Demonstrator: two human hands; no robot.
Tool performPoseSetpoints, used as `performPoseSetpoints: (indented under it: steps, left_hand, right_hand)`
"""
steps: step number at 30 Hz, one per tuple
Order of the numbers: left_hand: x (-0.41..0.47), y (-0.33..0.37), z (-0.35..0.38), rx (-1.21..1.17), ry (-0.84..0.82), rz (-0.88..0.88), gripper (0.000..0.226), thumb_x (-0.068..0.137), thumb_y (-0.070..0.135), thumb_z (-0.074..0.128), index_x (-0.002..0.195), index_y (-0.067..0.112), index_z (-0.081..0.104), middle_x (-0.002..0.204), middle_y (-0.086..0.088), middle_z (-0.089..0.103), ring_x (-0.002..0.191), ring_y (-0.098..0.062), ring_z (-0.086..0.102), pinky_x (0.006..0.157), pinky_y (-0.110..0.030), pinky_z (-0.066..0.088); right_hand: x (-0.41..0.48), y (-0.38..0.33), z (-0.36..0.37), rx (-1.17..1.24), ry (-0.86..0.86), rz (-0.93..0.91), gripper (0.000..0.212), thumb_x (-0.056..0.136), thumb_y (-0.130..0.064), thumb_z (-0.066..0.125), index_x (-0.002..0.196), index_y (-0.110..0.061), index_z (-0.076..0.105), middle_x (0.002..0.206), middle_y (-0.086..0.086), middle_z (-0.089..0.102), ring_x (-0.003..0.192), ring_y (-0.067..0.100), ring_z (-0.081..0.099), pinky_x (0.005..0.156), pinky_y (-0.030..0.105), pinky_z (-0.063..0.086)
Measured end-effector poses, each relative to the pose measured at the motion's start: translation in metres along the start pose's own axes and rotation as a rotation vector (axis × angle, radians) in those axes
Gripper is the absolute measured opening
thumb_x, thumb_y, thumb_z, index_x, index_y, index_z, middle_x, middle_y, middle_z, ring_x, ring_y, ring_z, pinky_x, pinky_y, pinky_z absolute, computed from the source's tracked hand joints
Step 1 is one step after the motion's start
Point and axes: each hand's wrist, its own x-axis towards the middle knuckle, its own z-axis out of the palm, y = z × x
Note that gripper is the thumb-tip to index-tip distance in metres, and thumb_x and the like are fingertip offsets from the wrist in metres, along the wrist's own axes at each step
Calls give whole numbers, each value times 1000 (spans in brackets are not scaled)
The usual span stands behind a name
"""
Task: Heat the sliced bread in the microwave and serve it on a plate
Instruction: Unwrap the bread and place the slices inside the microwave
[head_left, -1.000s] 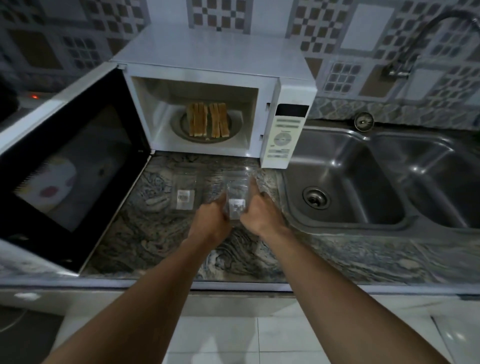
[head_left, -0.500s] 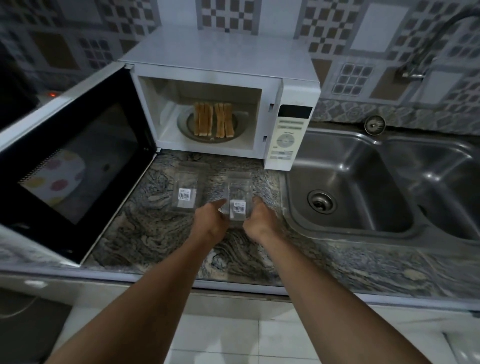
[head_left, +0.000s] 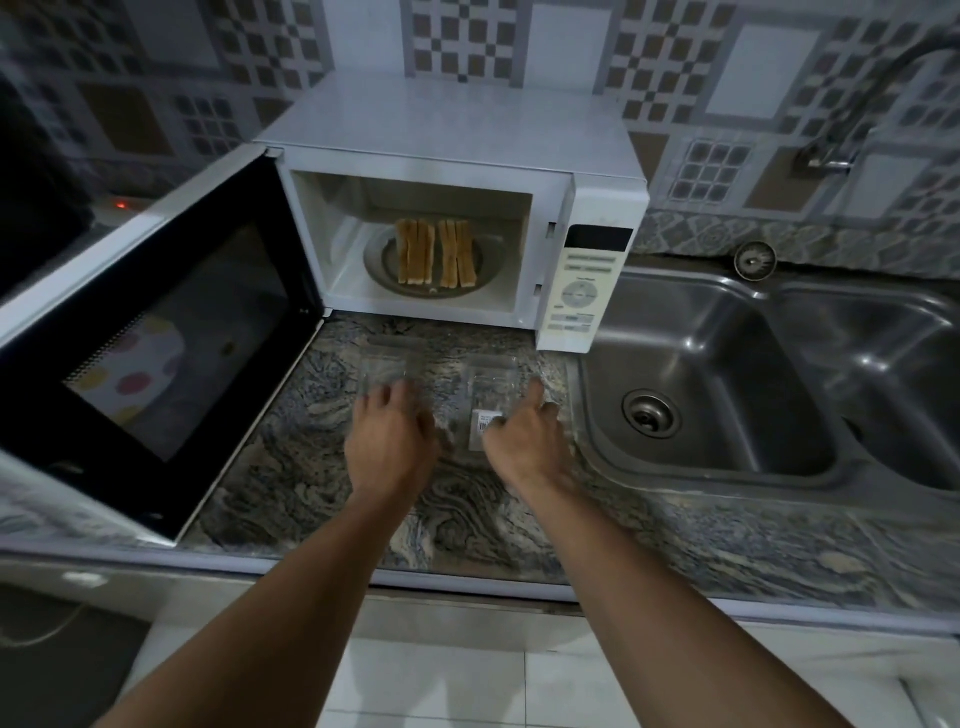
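Several toasted bread slices (head_left: 435, 253) stand on edge on the turntable inside the open white microwave (head_left: 457, 171). Two clear plastic containers lie on the counter in front of it. My left hand (head_left: 390, 446) reaches with spread fingers over the near edge of the left container (head_left: 383, 364); motion blur hides any contact. My right hand (head_left: 525, 441) holds the right container (head_left: 489, 387) at its near right corner, thumb beside the barcode label, index finger stretched forward.
The microwave door (head_left: 156, 332) swings wide open to the left over the marbled counter (head_left: 322, 467). A double steel sink (head_left: 727, 374) lies to the right, with a tap (head_left: 831, 156) at the wall. The counter's front edge is just below my forearms.
My left hand has let go of the right container and moved left to the other container. My right hand stays on the right container. The view has shifted closer.
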Motion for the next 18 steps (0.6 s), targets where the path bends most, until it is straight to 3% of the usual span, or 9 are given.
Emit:
performPoseSetpoints:
  steps: [3, 7, 12, 15, 18]
  left_hand:
    - [9, -12, 3, -9, 19, -63, 62, 86, 45, 63, 135, 17, 38, 130, -19, 48, 115, -39, 45, 89, -49, 45]
    - [21, -16, 4, -112, -145, -129, 101, 83, 54, 68, 154, 33, -1, 157, -23, 17, 138, -48, 27, 108, -58, 38]
    - [24, -14, 4, -233, -295, -171, 105, 89, 43, 68, 153, 42, -15, 163, -21, -3, 136, -47, 39, 93, -51, 48]
    - [23, -18, 8, -192, -320, -167, 101, 92, 35, 65, 154, 40, -14, 158, -24, 11, 122, -43, 50, 77, -39, 43]
    - [25, -24, 13, -217, -273, -138, 93, 94, 39, 60, 154, 42, -10, 151, -21, 25, 119, -41, 51, 78, -37, 40]
  right_hand:
    - [1, -4, 3, 12, 43, -49, 86, 97, -51, 50, 156, -29, -8, 146, 21, 39, 119, 39, 53, 78, 41, 49]
    - [3, -14, 14, -25, 43, -77, 116, 85, -61, 66, 152, -37, -26, 146, 26, 38, 122, 43, 52, 85, 49, 55]
    - [9, -16, 27, -89, 34, -78, 124, 82, -49, 77, 150, -44, -26, 149, 27, 34, 127, 45, 48, 89, 52, 53]
    - [12, -14, 32, -107, 23, -68, 118, 86, -44, 75, 151, -43, -23, 150, 24, 30, 124, 45, 49, 89, 50, 54]
    - [14, -14, 34, -124, 3, -54, 111, 87, -44, 74, 152, -42, -16, 153, 23, 24, 127, 47, 45, 93, 51, 52]
